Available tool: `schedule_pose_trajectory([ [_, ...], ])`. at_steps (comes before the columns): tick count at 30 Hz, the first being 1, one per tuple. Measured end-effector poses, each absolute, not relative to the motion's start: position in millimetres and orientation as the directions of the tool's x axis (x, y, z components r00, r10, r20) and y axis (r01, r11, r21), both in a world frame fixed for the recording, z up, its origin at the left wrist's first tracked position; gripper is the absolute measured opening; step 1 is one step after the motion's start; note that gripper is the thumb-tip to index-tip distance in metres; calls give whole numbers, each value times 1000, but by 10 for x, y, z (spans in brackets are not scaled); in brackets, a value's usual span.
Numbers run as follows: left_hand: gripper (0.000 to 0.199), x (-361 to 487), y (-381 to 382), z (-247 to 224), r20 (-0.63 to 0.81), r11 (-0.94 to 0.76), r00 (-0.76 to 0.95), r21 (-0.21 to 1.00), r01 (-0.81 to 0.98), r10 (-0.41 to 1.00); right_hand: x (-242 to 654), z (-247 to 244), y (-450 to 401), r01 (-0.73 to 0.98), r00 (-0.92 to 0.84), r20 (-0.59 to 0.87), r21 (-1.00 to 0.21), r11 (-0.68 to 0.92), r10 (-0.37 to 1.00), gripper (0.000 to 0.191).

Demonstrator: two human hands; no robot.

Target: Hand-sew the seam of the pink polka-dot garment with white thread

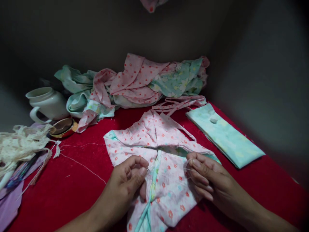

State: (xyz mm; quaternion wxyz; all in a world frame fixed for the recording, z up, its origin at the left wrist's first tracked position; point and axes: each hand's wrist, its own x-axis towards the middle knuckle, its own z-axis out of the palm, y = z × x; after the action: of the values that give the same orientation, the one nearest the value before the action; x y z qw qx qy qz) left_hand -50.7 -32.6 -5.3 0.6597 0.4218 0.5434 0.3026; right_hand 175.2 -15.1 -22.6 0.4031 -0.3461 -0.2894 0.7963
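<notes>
Far left of the left grip, a cream lace heap (26, 140) and lilac cloth (11, 206) crowd the red worktop (72, 190); a white mug (51, 104), handle toward camera, stands beyond, w/ a round gold-rimmed item (63, 127) just beside it. Loose thread (83, 166) trails toward the left grip (127, 182), its thumb & forefinger pinching a fine pale strand (150, 168) over the pink flowered fabric piece (169, 183), which lies btwn & under both grips, mint-edged, a seam running lengthwise. Beyond both grips, a rumpled pile of pink dotted & mint floral cloth (140, 72) lies along the wall. The right grip (207, 177), thumb & forefinger pressed together, pinches thin white thread (185, 168) above the fabric's right half; can't tell if both grips hold 1 length. Past it, narrow pink strips (180, 102) lie tangled nr. the pile; right of these, beyond the right grip, rests a folded mint cloth (227, 140) w/ a small white item (213, 120) on top.
</notes>
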Motion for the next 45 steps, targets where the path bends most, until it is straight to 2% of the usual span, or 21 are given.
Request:
schedule_pose_trajectory([
  [3,33,-569,-279,-38,-519,563,341,826,-37,784,1759,-211,-144,-438,-408,-329,-748,-498,852,21],
  [8,23,-658,-246,-27,-493,620,431,752,-226,756,1776,-207,-126,-438,-389,-333,-753,-490,859,21],
  [18,19,-642,-310,-19,-423,498,265,768,-402,866,1796,-189,-137,-459,-400,-296,-755,-468,868,17],
  [28,18,-667,-276,0,-425,454,162,818,-352,891,1821,-160,-135,-416,-378,-323,-778,-471,868,23],
  [38,20,-726,-170,8,-509,511,91,805,-302,856,1852,-139,-72,-530,-380,-382,-656,-537,842,25],
  [45,22,-705,-167,68,-475,466,46,833,-298,879,1870,-92,-100,-535,-384,-351,-669,-516,854,21],
])
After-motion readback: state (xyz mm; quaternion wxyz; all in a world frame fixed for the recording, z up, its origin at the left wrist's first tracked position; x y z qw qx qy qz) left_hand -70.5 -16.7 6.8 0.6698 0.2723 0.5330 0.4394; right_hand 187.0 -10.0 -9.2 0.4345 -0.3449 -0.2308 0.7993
